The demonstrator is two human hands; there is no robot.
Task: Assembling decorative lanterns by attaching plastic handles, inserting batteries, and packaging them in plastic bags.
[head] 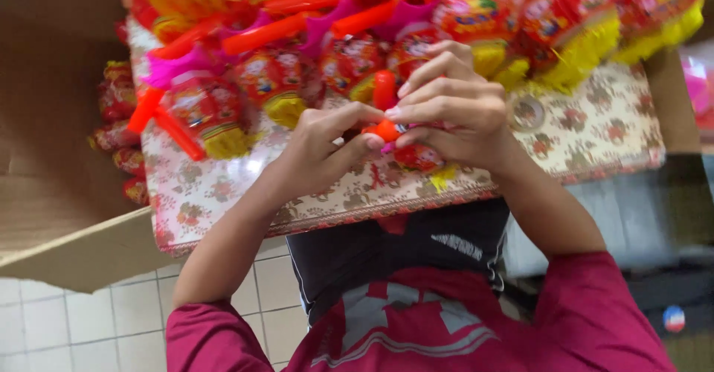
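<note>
Both hands meet mid-frame over the floral-cloth surface (595, 130). Left hand (320, 145) & right hand (454, 108) pinch one small lantern toy (416, 156) w/ an orange handle (387, 129). Handle's long axis runs approx 12–6 o'clock (partly hidden by fingers). Left pinches from 9 o'clock, right curls over from 1; neither clearly nearer.

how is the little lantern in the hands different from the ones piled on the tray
The lantern in the hands is held apart from the rest, gripped by the left hand and right hand, and mostly hidden by fingers. The piled lanterns lie loose and overlapping on the flowered tray, untouched and plainly seen. Both are red with yellow fringe and orange handles.
</note>
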